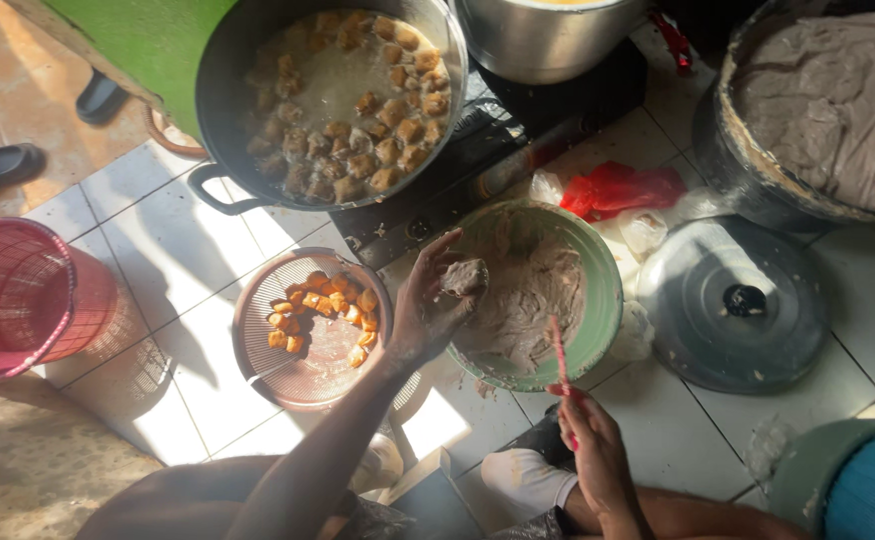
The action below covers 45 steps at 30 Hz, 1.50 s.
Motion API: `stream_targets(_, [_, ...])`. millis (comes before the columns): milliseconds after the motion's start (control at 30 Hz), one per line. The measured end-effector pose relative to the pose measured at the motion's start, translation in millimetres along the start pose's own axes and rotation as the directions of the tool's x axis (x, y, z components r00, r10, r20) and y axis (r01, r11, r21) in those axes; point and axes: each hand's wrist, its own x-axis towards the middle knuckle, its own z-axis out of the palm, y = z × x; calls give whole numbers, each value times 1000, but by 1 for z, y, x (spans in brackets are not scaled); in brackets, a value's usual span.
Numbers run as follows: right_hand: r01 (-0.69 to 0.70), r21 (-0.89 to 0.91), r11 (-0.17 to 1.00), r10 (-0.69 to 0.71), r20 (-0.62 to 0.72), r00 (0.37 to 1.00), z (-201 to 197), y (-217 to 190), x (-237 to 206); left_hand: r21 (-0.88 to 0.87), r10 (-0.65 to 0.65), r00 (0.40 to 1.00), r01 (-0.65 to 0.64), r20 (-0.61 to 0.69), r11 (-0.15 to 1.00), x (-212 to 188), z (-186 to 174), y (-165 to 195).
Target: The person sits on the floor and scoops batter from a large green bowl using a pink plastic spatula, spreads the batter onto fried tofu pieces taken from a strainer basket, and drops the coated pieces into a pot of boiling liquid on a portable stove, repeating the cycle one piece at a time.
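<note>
The left hand (426,312) cups its fingers (436,252) loosely around a small grey-brown lump of paste (465,277), held just over the near-left rim of the green bowl (606,300); the palm side is turned away, so how firmly the lump is gripped cannot be told. The right hand (598,452) pinches a thin pink stick (561,352) whose upper end reaches into the bowl; its tip blurs against the paste (528,300) heaped there, and the lower end is hidden inside the closed fingers.

Beside the left hand, a round brown strainer (258,345) on the tiled floor (173,245) holds a small cluster of golden fried pieces (320,305). Above it a dark pan (220,75) sits on a black stove (518,130), pieces crowded in cloudy oil; its top edge is cut off. A steel pot (543,40) and a large tub of grey dough (838,100) are also cropped. A metal lid (733,305) lies right of the bowl, a red plastic bag (618,188) above. A pink basket (18,295) stands far left.
</note>
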Motion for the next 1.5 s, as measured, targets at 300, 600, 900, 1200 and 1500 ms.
stream_targets(300, [-67,-39,997,61,-150,987,-82,66,39,819,161,987,-80,-16,568,123,-164,-47])
stream_targets(600, [-155,-65,986,142,-176,974,-41,42,58,907,150,977,76,-151,413,227,-243,-106])
stream_targets(900, [-221,367,904,303,-184,935,2,50,153,703,427,899,-364,95,611,99,-158,-85])
stream_targets(1200, [-258,549,795,414,-181,892,41,81,199,912,168,977,-187,133,365,-6,-188,-166])
stream_targets(1500, [-197,543,816,379,-246,892,49,77,237,989,-276,955,135,-112,66,-68,-250,-228])
